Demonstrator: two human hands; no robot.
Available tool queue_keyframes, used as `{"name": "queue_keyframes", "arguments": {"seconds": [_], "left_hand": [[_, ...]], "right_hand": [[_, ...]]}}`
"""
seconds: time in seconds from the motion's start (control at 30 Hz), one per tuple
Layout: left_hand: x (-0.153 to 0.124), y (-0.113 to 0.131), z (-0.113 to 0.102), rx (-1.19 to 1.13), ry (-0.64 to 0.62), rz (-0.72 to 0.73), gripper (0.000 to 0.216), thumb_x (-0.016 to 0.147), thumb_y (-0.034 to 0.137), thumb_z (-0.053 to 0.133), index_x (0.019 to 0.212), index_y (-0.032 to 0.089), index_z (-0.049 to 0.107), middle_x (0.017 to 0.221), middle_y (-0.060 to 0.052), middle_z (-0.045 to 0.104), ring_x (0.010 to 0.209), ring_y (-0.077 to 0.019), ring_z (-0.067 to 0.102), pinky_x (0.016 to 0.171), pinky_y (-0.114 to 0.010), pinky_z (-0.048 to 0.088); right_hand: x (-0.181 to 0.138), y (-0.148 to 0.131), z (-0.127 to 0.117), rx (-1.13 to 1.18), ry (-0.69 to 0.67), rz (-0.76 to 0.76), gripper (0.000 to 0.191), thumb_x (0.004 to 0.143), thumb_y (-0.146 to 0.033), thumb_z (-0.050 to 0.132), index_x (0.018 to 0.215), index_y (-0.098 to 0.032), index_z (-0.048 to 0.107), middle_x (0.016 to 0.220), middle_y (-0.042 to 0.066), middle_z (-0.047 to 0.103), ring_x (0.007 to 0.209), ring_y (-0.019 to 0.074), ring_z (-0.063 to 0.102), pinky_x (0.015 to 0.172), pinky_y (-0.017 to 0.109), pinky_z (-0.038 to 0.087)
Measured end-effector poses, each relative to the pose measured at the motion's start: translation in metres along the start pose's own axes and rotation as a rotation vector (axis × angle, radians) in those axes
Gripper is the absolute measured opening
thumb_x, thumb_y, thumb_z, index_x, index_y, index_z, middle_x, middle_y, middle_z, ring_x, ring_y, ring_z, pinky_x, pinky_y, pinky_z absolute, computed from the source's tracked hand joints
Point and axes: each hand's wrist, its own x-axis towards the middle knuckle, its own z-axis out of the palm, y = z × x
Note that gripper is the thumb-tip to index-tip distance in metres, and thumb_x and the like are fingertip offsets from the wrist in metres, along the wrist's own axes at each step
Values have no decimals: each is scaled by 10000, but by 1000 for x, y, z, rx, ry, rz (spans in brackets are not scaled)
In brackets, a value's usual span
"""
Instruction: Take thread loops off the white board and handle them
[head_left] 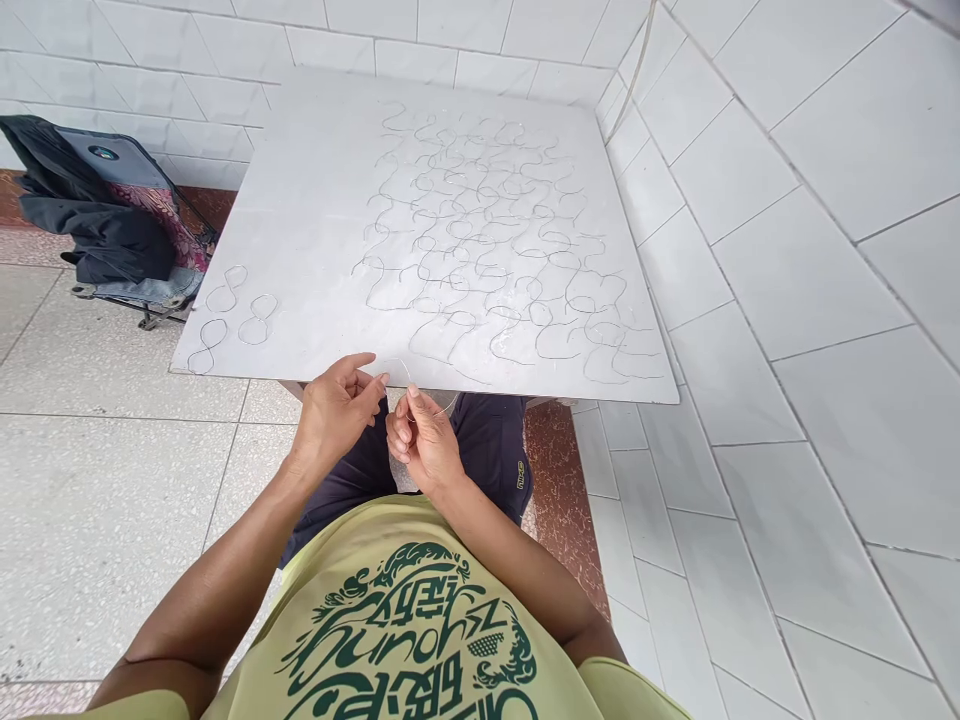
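Note:
My right hand [426, 435] pinches a thin curved wire [406, 368] between thumb and fingers at the front edge of the table. One length of this wire arcs over toward my left hand, and another sticks out to the right of my right hand. My left hand [337, 405] has its thumb and a finger closed at the wire's other side, with the index finger stretched out over the table edge. Several wires bent into figure-eights [259, 319] lie at the table's left front corner. Many S-shaped wires [487, 240] are spread across the middle and right.
The white table board [315, 180] reaches to the tiled walls at the back and right. On the left, a folding chair [142, 230] holds dark clothing [127, 240]. A cable [636, 75] runs down the wall corner. My legs are under the board's front edge.

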Motion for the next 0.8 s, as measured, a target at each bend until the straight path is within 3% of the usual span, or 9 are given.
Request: {"name": "queue_keyframes", "arguments": {"seconds": [0.23, 0.47, 0.8], "left_hand": [[-9, -3, 14, 176, 171, -3, 490, 978, 379, 618, 1411, 148, 634, 988, -87, 808, 746, -195, 747, 733, -323, 609], [-8, -10, 12, -11, 154, -62, 358, 979, 395, 591, 1198, 165, 755, 755, -28, 696, 630, -171, 673, 584, -271, 569], [-16, -10, 14, 301, 146, 130, 428, 1015, 281, 515, 1397, 155, 660, 830, -32, 708, 687, -159, 645, 718, -293, 539]], "right_hand": [[2, 10, 1, -30, 25, -33, 494, 886, -677, 715, 762, -227, 552, 489, -79, 439, 404, 79, 344, 360, 203, 257], [3, 19, 0, -76, 26, -39, 497, 880, -677, 720, 750, -222, 567, 474, -80, 463, 383, 75, 360, 355, 207, 253], [2, 17, 3, -35, 38, -37, 468, 890, -637, 726, 755, -216, 572, 463, -88, 458, 376, 72, 355, 351, 203, 260]]}}
